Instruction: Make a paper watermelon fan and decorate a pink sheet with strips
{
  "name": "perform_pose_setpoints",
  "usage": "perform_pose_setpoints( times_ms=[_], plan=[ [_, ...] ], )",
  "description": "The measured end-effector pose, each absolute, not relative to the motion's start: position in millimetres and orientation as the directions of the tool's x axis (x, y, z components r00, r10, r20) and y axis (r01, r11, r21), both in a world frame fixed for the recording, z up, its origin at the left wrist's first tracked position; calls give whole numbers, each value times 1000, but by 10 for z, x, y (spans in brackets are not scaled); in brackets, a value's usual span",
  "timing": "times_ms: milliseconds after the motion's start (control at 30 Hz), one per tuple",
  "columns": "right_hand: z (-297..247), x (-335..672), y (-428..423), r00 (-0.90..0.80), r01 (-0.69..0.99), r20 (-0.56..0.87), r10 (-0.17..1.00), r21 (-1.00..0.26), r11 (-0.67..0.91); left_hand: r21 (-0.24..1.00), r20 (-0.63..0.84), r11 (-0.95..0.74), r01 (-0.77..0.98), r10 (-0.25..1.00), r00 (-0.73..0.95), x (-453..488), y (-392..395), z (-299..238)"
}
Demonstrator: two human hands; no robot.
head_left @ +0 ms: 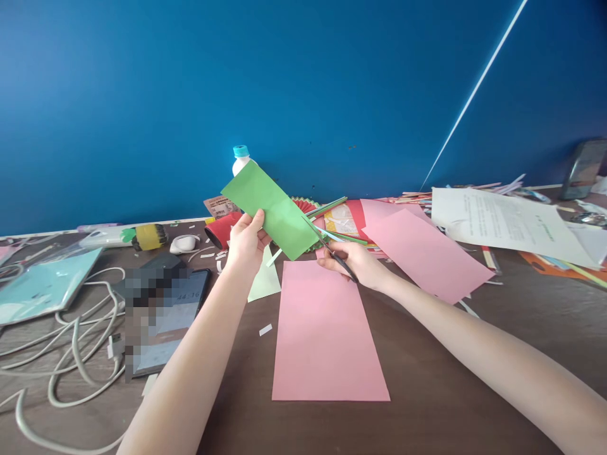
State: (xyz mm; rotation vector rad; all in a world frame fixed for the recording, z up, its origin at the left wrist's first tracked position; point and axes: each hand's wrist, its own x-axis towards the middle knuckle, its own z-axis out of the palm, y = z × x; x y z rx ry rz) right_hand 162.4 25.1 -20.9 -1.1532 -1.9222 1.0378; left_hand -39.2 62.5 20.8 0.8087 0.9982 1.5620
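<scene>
A green sheet of paper (272, 205) is held up at a slant, pinched at its lower left edge by my left hand (249, 240). My right hand (353, 260) grips a pair of scissors (342, 260) with dark handles, its blades at the right edge of the green sheet. Below the hands, a pink sheet of paper (327, 335) lies flat on the dark table (422, 385). A pale green piece of paper (266, 278) rests beside it on the left, and a small white scrap (265, 330) lies nearer to me.
Left are a phone (165, 328), tangled white cables (76, 341) and a light blue packet (47, 284). Behind stand a white bottle (241, 161) and a red tube (222, 230). Another pink sheet (427, 253) and a printed page (507, 221) lie right, before the blue wall (284, 76).
</scene>
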Motion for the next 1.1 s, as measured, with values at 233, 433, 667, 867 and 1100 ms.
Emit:
perform_pose_setpoints(
  times_ms=[233,433,667,867,1100],
  plan=[
    [-204,1626,248,-391,386,132,911,-875,292,909,-10,-80,-409,977,-214,-388,623,202],
    [-177,1617,247,-378,375,126,917,-885,276,917,-34,-63,-394,971,-235,-382,618,207],
    [-146,1612,235,-372,398,145,917,-868,299,914,-37,-62,-400,971,-234,-384,617,205],
    [-175,1613,246,-359,397,157,920,-867,303,912,-46,-55,-406,971,-235,-381,611,217],
    [-197,1621,255,-359,352,100,928,-906,234,911,-56,-44,-411,972,-229,-377,614,209]
  ],
)
